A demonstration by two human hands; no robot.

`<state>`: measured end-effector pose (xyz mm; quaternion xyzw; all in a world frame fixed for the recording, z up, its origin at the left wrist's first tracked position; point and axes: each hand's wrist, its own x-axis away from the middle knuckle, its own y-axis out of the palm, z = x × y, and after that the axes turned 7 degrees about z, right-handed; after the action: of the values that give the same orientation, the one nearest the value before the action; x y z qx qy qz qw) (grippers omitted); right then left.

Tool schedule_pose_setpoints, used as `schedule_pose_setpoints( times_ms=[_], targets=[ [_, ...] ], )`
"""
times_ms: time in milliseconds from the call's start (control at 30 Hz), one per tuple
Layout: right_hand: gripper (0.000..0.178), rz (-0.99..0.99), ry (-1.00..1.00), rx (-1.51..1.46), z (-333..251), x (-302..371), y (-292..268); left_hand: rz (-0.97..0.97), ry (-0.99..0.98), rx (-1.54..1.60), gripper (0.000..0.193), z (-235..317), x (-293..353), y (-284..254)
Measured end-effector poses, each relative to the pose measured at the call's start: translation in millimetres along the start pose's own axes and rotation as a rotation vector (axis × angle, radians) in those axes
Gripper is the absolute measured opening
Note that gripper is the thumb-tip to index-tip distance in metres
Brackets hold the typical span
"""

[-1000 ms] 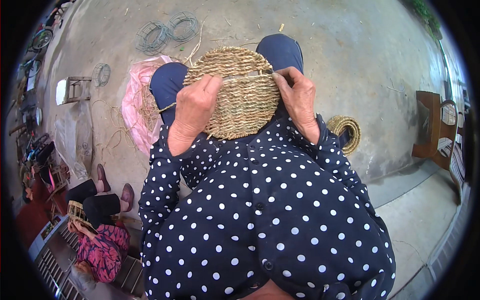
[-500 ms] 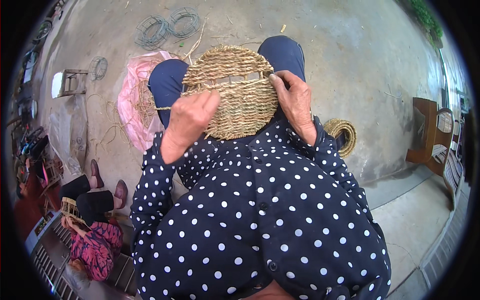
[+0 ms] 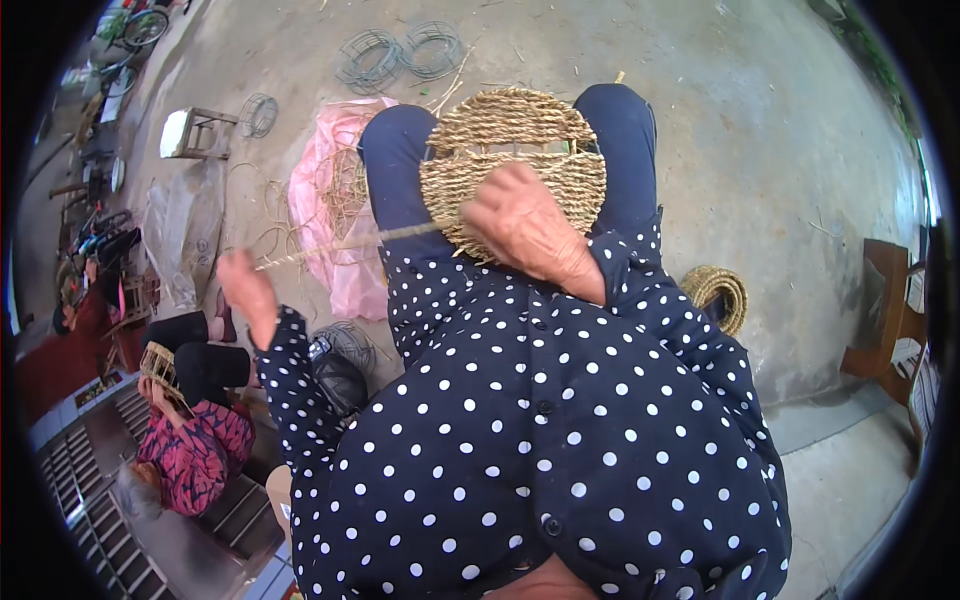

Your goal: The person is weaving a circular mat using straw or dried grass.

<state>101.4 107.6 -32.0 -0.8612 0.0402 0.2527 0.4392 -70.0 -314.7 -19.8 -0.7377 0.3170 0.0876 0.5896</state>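
A round woven straw panel (image 3: 515, 120) rests across my knees, with a gap in its weave showing thin ribs. A twisted straw rope (image 3: 350, 242) runs taut from the panel's left side to my left hand (image 3: 248, 292), which is closed on it out to the left, slightly blurred. Over the panel's lower half lies my right hand (image 3: 535, 228), its fingers curled in near the rope's inner end. What those fingers grip is hidden beneath the hand.
Loose straw rope lies on a pink plastic sheet (image 3: 335, 290) left of my legs. Wire frames (image 3: 368, 60) sit on the floor ahead. A coiled woven band (image 3: 735, 300) is at right, near a wooden chair (image 3: 880, 310). Another person (image 3: 195, 445) sits lower left, holding a basket.
My left hand has moved from the panel far left, drawing the rope out straight. My right hand has left the panel's right rim and come across its middle.
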Motion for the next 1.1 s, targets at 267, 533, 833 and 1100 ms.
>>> schedule_pose_setpoints(
  times_ms=[267, 533, 833, 1100],
  targets=[
    [0.060, -0.582, 0.431, -0.925, -22.3, 13.5, 15.7, 0.072, -0.437, 1.298, 0.040, -15.9, -80.6, 12.7],
    [0.094, -0.008, 1.098, -1.956, 12.1, -8.3, -21.1, -1.763, -0.311, 2.012, 0.040, 281.1, -35.9, -145.3],
    [0.038, 0.966, 0.660, -2.105, 178.9, 111.6, -205.9, -1.065, -0.297, 1.660, 0.023, 281.8, 11.0, -165.3],
    [0.044, 1.114, 1.296, -0.436, 259.0, 537.0, -410.7, -0.813, -0.107, 1.562, 0.027, 281.6, 18.3, -142.3]
  ],
)
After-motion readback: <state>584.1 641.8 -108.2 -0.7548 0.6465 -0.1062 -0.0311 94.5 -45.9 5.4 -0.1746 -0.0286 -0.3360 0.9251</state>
